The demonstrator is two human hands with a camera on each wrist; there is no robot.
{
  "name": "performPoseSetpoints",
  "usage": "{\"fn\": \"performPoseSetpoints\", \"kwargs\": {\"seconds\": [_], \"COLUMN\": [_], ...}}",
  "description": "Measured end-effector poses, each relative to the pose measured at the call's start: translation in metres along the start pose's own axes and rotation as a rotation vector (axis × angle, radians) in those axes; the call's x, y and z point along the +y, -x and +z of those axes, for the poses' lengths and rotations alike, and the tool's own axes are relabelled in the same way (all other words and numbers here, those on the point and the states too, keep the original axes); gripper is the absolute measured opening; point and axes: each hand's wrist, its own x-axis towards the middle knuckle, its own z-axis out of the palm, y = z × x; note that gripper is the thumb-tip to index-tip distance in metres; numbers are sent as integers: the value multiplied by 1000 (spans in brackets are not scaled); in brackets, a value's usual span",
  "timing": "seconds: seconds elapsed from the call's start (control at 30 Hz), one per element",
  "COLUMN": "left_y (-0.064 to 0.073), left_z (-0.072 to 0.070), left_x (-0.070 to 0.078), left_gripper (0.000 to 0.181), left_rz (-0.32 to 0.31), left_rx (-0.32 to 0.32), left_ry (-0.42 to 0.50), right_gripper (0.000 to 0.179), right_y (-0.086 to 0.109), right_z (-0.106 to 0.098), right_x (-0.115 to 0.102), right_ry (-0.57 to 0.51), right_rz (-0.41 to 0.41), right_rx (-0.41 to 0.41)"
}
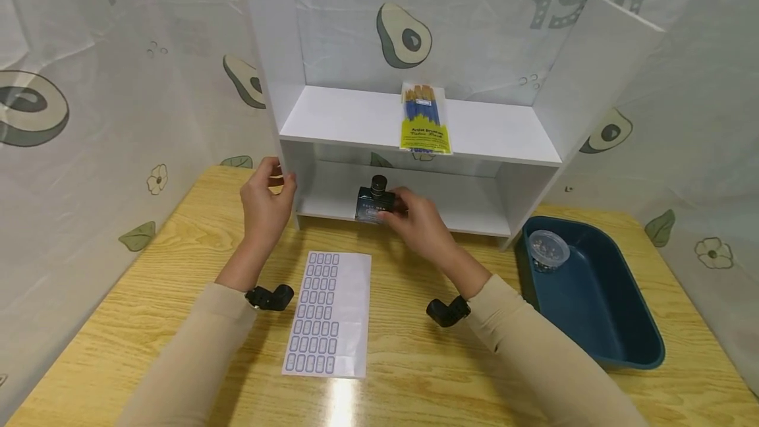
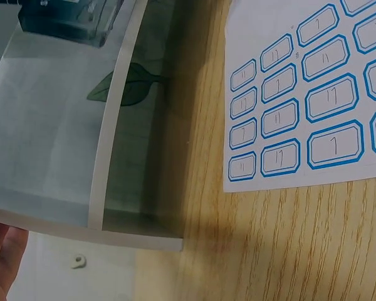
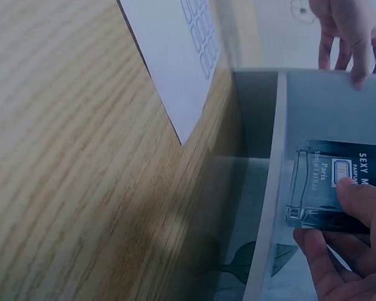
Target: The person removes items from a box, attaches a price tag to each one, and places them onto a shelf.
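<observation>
My right hand (image 1: 418, 219) pinches a dark glass perfume bottle (image 1: 369, 204) by its side, thumb in front, at the front of the lower board of a white shelf unit (image 1: 344, 114). The bottle stands upright with its black cap on top. A small blue-framed sticker (image 3: 342, 172) shows on its front in the right wrist view, beside the thumb. At the unit's left end, my left hand (image 1: 267, 196) grips the edge of the side panel, thumb at the front edge and fingers on the outer side.
A pack of artist brushes (image 1: 424, 120) lies on the upper board, overhanging its front edge. On the wooden table lies a sheet of blue-framed stickers (image 1: 352, 315). To the right is a dark blue tub (image 1: 593, 295) holding a small clear round container (image 1: 548, 249).
</observation>
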Motion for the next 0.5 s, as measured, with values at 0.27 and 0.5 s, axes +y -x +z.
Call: {"fn": "performPoseSetpoints", "kwargs": {"seconds": [0.27, 0.5], "left_y": [1, 0], "left_z": [0, 0], "left_x": [-1, -1], "left_gripper": [25, 25], "left_rz": [0, 8], "left_rx": [-2, 3], "left_ry": [-11, -7], "right_gripper": [43, 47], "right_y": [-17, -25], "right_z": [7, 11], "right_x": [2, 3], "right_ry": [5, 24], "right_rz": [23, 20], "right_rx": [-4, -18]}}
